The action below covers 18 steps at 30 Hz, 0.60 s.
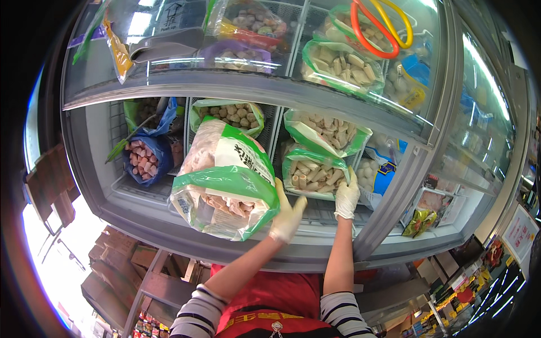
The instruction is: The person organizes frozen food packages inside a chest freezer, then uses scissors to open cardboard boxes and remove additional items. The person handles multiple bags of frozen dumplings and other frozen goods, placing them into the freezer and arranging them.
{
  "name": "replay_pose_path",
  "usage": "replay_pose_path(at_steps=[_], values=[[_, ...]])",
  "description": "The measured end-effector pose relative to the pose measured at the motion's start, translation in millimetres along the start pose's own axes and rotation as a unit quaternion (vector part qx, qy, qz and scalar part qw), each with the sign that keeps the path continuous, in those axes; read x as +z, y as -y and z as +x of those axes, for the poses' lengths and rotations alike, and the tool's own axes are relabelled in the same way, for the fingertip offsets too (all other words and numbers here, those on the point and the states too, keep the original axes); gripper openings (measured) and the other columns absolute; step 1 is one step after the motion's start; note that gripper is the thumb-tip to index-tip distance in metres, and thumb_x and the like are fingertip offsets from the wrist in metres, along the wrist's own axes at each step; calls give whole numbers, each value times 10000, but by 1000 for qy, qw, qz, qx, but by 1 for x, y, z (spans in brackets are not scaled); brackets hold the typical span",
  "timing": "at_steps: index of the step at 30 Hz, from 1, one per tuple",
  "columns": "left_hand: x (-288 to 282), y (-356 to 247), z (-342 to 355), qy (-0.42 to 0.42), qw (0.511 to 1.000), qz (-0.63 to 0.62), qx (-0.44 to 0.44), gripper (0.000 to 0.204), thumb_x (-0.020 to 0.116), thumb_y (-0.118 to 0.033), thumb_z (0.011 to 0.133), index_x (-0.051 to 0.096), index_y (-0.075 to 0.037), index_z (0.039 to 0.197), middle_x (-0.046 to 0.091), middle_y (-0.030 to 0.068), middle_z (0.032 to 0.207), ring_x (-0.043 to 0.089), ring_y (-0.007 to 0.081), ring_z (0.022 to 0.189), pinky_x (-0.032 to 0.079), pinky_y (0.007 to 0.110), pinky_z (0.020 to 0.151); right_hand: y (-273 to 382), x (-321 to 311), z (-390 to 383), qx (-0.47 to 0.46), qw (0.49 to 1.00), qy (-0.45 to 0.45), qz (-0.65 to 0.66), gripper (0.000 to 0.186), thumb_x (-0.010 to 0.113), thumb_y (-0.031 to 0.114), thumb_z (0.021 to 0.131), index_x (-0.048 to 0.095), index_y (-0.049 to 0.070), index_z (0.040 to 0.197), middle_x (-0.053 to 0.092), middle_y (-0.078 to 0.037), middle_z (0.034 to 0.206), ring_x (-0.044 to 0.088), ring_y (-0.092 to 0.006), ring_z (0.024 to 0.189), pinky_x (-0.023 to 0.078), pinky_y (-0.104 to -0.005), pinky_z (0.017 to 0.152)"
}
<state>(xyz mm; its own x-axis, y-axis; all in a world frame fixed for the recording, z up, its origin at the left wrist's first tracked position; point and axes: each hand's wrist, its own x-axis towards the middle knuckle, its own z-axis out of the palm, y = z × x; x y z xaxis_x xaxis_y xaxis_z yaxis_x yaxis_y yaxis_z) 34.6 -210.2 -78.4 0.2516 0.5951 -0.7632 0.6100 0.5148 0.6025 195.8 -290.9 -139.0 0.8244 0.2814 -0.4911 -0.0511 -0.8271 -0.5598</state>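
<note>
A large green-white bag (pixel 220 169) of pale frozen pieces lies tilted over the front middle of the open freezer. Against its right side is my gloved left hand (pixel 286 215), thumb apart and fingers extended, partly hidden by the plastic. My gloved right hand (pixel 346 197) pinches the right edge of a smaller open bag (pixel 310 174) of pale tube-shaped pieces. Behind that sits another green-edged bag (pixel 321 127) of pale pieces. A bag of round balls (pixel 231 115) is partly covered by the large bag.
Blue bags (pixel 147 160) stand at the left, a white-blue bag (pixel 377 174) at the right, in wire baskets (pixel 121 186). A sliding glass lid (pixel 248 81) covers the back. The freezer's front rim (pixel 141 222) runs below my hands. Cardboard boxes (pixel 110 267) are stacked at lower left.
</note>
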Motion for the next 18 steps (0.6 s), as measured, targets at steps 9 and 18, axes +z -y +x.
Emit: replay_pose_path(at_steps=[9, 18], values=[[29, 59, 69, -177, 982, 64, 12, 311, 548, -34, 751, 534, 37, 1053, 612, 234, 982, 585, 393, 942, 452, 419, 851, -18, 5, -6, 22, 992, -34, -119, 196, 504, 46, 791, 661, 22, 907, 629, -254, 764, 617, -432, 758, 474, -447, 656], [30, 38, 65, -190, 977, -72, 62, 331, 437, 19, 758, 549, 42, 1069, 592, 180, 947, 568, 307, 874, 454, 375, 842, -3, -7, -37, 135, 988, -10, 76, 177, 475, -31, 800, 640, -23, 861, 618, -145, 648, 611, -224, 544, 484, -350, 502]])
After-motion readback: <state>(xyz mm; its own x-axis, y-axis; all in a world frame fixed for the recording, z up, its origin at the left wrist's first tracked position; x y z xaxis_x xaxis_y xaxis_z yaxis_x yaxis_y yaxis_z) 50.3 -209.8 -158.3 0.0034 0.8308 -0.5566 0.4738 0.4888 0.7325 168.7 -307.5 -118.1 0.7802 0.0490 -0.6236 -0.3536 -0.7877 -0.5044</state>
